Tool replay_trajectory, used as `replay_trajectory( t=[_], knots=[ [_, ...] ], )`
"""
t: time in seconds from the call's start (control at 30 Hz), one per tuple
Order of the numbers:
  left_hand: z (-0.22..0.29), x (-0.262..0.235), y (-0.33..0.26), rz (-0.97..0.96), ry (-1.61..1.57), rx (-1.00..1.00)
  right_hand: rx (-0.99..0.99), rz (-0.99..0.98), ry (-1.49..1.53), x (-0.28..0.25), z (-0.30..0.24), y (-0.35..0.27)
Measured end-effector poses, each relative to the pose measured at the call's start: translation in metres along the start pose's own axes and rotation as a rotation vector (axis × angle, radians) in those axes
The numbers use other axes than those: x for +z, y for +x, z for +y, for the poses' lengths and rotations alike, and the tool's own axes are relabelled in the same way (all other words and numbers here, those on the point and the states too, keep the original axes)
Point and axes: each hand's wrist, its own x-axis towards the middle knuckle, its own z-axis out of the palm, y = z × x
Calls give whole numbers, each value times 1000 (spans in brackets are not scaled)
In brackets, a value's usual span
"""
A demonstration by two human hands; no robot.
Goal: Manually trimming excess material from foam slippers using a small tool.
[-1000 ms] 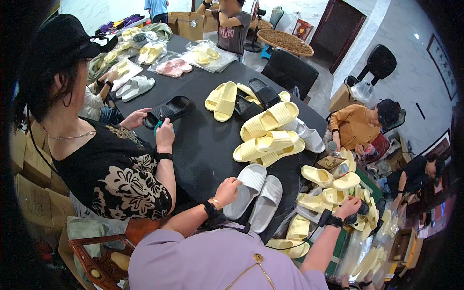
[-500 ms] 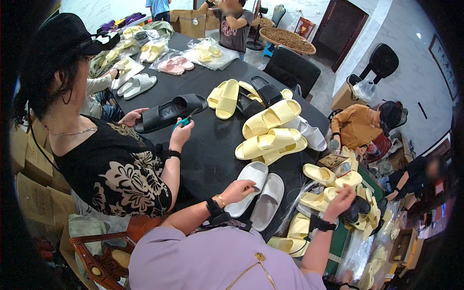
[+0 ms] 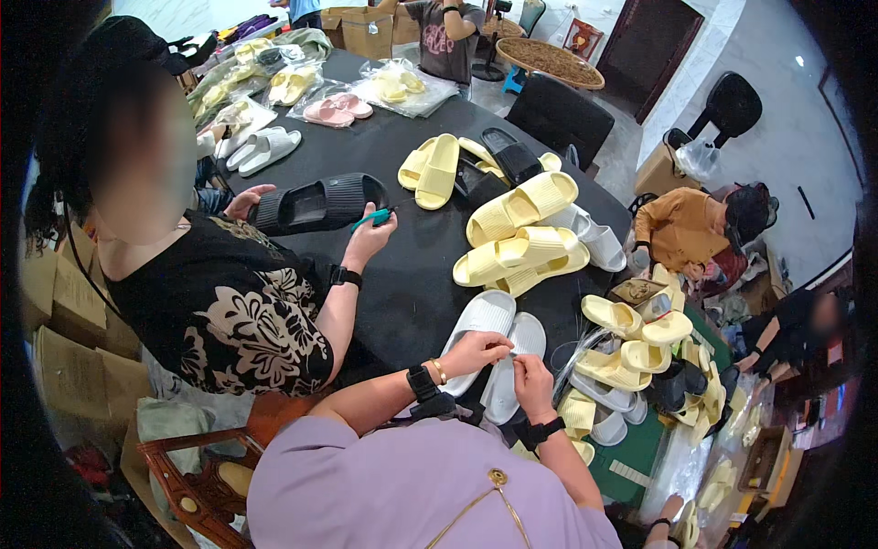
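Note:
A pair of pale grey slides lies on the black table just ahead of me, the left slide and the right slide side by side. Over them my left hand is closed in a pinch, a gold bracelet and black band on its wrist. Close beside it, fingertips nearly meeting the left's, my right hand is pinched too, above the right slide. Whatever is between the fingers is too small to make out. Thin clear strands trail at the table edge right of my hands.
A co-worker at my left holds a black slide and teal snips. Yellow slides are piled ahead. More slides heap at right, over a green surface. Bagged pairs lie at the far end.
My right hand has come left from the right-hand heap to meet my left hand. My left hand has shifted slightly right and closed. The co-worker's black slide has turned a little.

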Motion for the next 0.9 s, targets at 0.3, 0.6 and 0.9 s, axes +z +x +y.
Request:
replay_trajectory(
  t=[0.3, 0.6, 0.9],
  knots=[
    [7, 1, 1, 22, -118, -20, 99, -75, -2, 0, 24, -11],
    [38, -30, 3, 479, -421, 165, 378, 166, -345, -14, 128, -46],
    [20, -4, -2, 219, -350, 7, 296, 217, 310, -24, 1, 12]
  ],
)
